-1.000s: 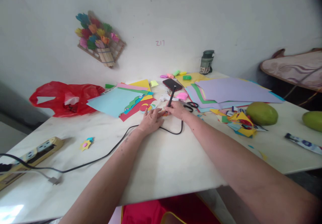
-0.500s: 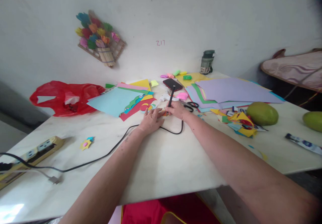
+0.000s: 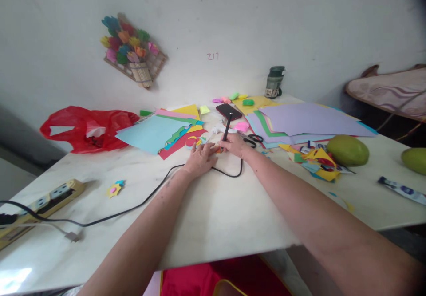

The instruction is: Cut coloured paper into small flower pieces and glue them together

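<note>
My right hand (image 3: 234, 145) grips a black pen (image 3: 226, 127), its upper end leaning up and away from me. Beneath the tip, a small orange piece (image 3: 218, 150) shows between my two hands; most of it is hidden. My left hand (image 3: 200, 157) lies flat with fingers stretched, its fingertips at the edge of that piece. Just beyond my left fingers are a round red-and-yellow paper shape (image 3: 191, 141) and a red sheet (image 3: 173, 149). Behind the pen lies a white tool (image 3: 218, 129), partly covered. Black-handled scissors (image 3: 254, 140) rest right of my right hand.
Coloured paper sheets (image 3: 146, 132) lie left, more (image 3: 299, 117) right. A black cord (image 3: 133, 208) crosses the table by a power strip (image 3: 60, 194). Paper scraps (image 3: 321, 163), a green fruit (image 3: 348, 150), a phone (image 3: 229, 111), a red bag (image 3: 89, 127) and a paper flower (image 3: 113, 190) surround.
Almost nothing differs. Both hands stay in place with the pen still held in the right; the whole view has shifted very slightly.
</note>
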Motion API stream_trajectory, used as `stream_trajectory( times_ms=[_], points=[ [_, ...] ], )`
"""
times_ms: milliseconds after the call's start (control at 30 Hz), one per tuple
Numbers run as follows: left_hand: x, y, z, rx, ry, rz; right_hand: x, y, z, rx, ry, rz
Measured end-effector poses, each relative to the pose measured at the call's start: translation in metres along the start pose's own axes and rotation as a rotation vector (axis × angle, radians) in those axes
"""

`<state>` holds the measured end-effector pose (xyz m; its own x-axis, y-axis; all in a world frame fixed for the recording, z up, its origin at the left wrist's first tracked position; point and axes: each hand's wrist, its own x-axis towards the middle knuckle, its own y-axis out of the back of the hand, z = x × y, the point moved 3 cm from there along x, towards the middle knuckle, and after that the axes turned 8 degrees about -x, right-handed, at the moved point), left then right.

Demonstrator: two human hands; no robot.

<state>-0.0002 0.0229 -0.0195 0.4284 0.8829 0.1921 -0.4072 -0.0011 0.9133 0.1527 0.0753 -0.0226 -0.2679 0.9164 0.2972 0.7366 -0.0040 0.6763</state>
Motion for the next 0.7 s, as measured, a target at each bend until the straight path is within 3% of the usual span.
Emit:
stream_trajectory(
  times_ms=[700],
  points=[
    [-0.0014,0.0031,0.0042,-0.011,0.031,-0.021,0.0008,-0.0012,0.0012,0.001,0.012,0.032]
  ],
)
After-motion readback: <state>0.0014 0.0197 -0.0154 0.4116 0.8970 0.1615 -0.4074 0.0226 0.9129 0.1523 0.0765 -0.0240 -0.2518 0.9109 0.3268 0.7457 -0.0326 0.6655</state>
